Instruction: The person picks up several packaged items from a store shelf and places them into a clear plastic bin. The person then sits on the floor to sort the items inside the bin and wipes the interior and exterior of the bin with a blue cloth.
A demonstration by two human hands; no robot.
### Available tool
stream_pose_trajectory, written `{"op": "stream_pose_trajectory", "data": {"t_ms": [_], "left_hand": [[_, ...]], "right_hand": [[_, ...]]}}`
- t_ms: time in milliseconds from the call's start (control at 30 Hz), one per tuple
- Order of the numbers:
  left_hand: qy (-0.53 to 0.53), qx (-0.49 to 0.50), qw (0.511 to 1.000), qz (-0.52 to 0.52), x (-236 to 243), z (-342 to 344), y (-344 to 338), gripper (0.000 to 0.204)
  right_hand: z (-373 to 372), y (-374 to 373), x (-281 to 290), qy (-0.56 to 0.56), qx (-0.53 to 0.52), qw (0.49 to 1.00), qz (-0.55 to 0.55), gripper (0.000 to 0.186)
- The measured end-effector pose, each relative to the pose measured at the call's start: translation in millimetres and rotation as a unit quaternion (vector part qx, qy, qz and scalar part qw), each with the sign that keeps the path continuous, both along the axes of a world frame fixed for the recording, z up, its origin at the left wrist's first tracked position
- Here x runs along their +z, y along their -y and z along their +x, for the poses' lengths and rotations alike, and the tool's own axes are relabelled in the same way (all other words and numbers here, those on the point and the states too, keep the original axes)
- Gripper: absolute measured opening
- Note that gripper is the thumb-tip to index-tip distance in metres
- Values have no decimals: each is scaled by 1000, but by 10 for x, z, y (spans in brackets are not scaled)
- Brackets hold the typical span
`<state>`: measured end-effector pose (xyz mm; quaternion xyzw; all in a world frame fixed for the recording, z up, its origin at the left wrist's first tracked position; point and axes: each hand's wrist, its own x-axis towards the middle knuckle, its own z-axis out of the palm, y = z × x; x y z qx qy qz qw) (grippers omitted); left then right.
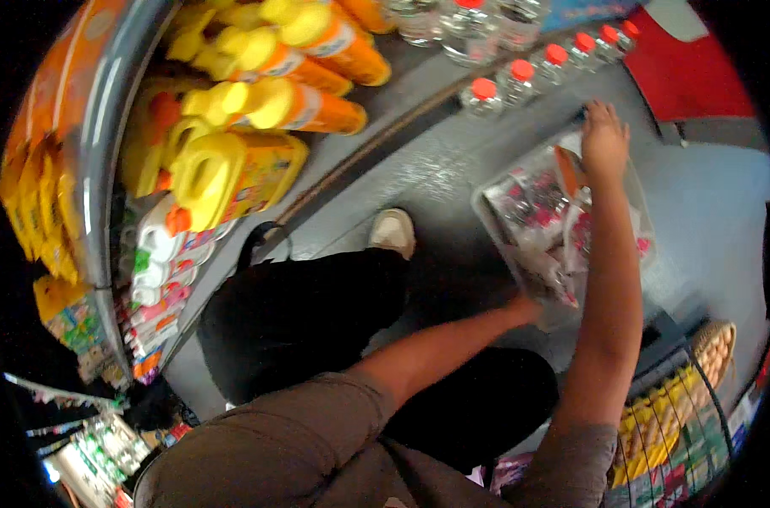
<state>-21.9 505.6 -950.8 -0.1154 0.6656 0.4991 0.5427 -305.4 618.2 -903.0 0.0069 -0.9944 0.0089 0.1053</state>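
On the floor before me lies a translucent plastic bin [493, 222] holding clear bags [537, 212] with pink and red details. My right hand [603, 144] reaches over it to the far end, fingers curled on its rim. Low at the near end, my left hand [527, 310] touches the bin; its fingers are blurred and partly hidden. My forearms come up from the lower edge, and the right one covers part of the bin's contents.
A low shelf [402, 85] runs along the upper left with orange bottles [326, 110], yellow jugs [245, 178] and red-capped bottles [520, 80]. A red object [690, 68] stands at upper right, a wire basket [669, 423] at lower right. My light shoe [392, 233] is left of the bin.
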Motion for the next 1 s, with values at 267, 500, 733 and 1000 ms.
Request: {"op": "stream_pose_trajectory", "data": {"t_ms": [267,500,733,1000], "left_hand": [[67,-10,997,26,486,-413,218,36],[1,82,993,80,568,-425,244,34],[21,55,997,47,352,-141,207,34],[6,42,997,70,263,-150,189,36]], "right_hand": [[603,666,143,53,201,977,-45,29],[1311,1496,265,99,339,930,-104,27],[1907,1545,-62,356,330,850,-205,16],[1656,1658,676,311,127,811,-479,25]]}}
